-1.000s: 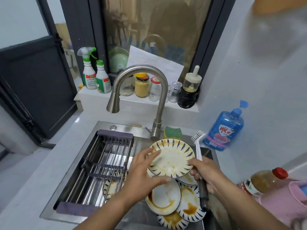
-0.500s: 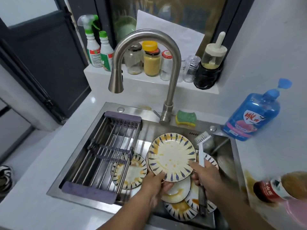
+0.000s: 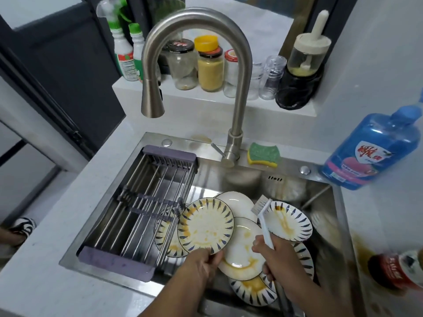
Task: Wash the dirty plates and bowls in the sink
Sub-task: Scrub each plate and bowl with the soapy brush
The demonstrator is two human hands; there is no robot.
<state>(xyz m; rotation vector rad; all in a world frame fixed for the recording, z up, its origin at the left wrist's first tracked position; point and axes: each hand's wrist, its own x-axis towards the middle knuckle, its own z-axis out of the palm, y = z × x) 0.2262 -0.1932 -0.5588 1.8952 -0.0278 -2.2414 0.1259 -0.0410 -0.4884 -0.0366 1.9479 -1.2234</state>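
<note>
- The left hand [image 3: 201,263] pinches the near rim of a stained plate [image 3: 206,226], face up, in the sink [image 3: 183,145] in front of the faucet [image 3: 196,65] spout.
- The right hand [image 3: 277,255] grips a brush [image 3: 265,221] just right of that plate; its handle runs back toward the faucet base, bristles farthest.
- Likely next: the bristles swing left onto the plate.
- The rack [image 3: 146,202], left of the faucet, crowds the plate's left edge; dirty plates [image 3: 242,248] lie beneath.

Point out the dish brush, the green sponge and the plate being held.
dish brush [image 3: 266,227], head view, middle of its white handle.
green sponge [image 3: 264,153], head view, centre of its green top.
held plate [image 3: 206,225], head view, its stained centre.
</note>
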